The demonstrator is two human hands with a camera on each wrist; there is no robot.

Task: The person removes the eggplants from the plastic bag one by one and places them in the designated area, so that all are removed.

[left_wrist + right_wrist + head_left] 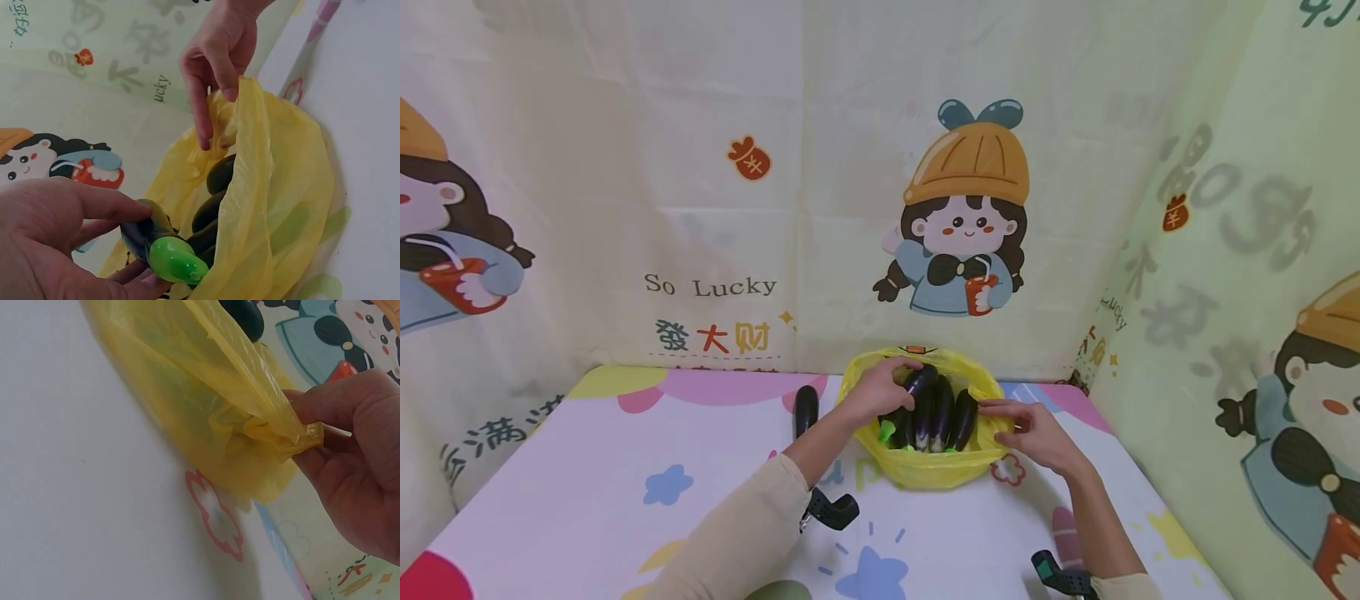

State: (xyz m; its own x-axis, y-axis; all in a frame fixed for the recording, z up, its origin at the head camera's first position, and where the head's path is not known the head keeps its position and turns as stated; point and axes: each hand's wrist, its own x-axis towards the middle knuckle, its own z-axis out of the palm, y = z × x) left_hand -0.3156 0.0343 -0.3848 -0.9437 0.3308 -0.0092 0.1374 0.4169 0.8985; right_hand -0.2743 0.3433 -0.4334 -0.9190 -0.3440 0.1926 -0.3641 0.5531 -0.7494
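A yellow plastic bag (925, 475) stands with its mouth spread wide, and several dark purple eggplants (942, 408) lie side by side inside. My left hand (880, 390) reaches over the bag's left side and grips one eggplant (142, 234), thumb and fingers around its body; its bright green stem end (178, 261) points down beside the bag's edge. At the right rim, my right hand (1033, 429) pinches the bag's gathered plastic (306, 439) between thumb and fingers, as the right wrist view shows. One more eggplant (806, 408) lies on the table left of the bag, partly behind my left forearm.
The table (587, 492) wears a white cover printed with colourful shapes. Behind it and to the right hang cream cloth walls (835, 208) with cartoon figures, close to the bag's far side. A black wrist camera (833, 508) sits under my left sleeve.
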